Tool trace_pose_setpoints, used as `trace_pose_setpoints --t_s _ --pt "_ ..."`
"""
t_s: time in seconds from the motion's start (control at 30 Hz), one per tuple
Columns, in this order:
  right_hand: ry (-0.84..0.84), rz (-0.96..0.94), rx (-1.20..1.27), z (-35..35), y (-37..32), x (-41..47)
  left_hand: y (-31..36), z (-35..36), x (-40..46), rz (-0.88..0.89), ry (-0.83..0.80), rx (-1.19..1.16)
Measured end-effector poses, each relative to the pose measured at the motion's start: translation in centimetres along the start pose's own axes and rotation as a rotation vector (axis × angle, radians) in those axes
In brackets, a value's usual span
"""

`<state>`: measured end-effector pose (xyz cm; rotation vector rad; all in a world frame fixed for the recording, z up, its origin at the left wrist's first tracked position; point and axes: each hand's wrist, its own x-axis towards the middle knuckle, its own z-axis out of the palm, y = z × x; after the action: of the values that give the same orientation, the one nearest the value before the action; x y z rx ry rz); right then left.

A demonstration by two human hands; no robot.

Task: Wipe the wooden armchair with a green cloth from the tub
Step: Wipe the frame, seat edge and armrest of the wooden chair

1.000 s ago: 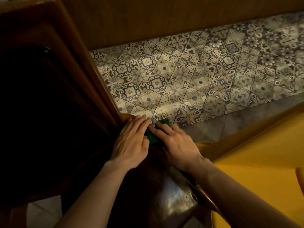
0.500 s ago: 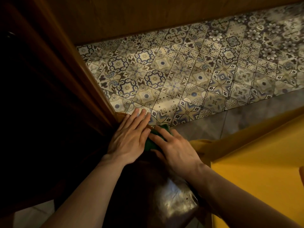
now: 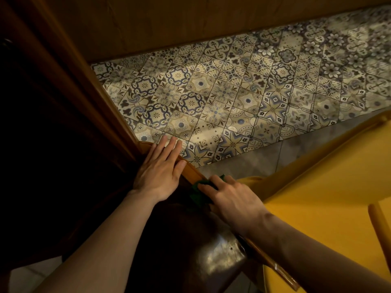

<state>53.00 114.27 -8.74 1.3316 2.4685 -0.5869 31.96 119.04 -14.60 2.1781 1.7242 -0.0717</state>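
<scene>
step: wiping the wooden rail of the armchair, as I judge it
green cloth: bunched on the rail, partly covered by fingers
right hand: fingers bent over the green cloth, pressing it against the wood
left hand: flat and spread on the rail just beside, holding nothing
doing it well: slide along the grain with even pressure, fold the green cloth over the edge, brace with the flat hand and move it aside as the wipe nears
risk: a loose corner could drop toward the tiled floor
</scene>
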Motion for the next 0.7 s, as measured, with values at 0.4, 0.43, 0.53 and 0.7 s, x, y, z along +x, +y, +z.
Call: trace_pose_setpoints --t_s 0.4,0.43,0.53,0.7 --pt "0.092 0.168 0.139 0.2 0.3 -10.9 6.7 -0.9 -3.9 0.160 0.089 -0.169" --pt "0.113 0.213 0.155 0.9 0.4 -12.1 7.8 -0.5 -4.4 0.198 0.095 -0.165" --pt "0.108 0.313 0.173 3.8 0.6 -14.1 10.9 1.2 -6.0 0.316 0.074 -0.150" --pt "0.141 0.320 0.188 7.5 0.6 -14.8 13.4 4.4 -7.9 0.427 -0.037 -0.041"
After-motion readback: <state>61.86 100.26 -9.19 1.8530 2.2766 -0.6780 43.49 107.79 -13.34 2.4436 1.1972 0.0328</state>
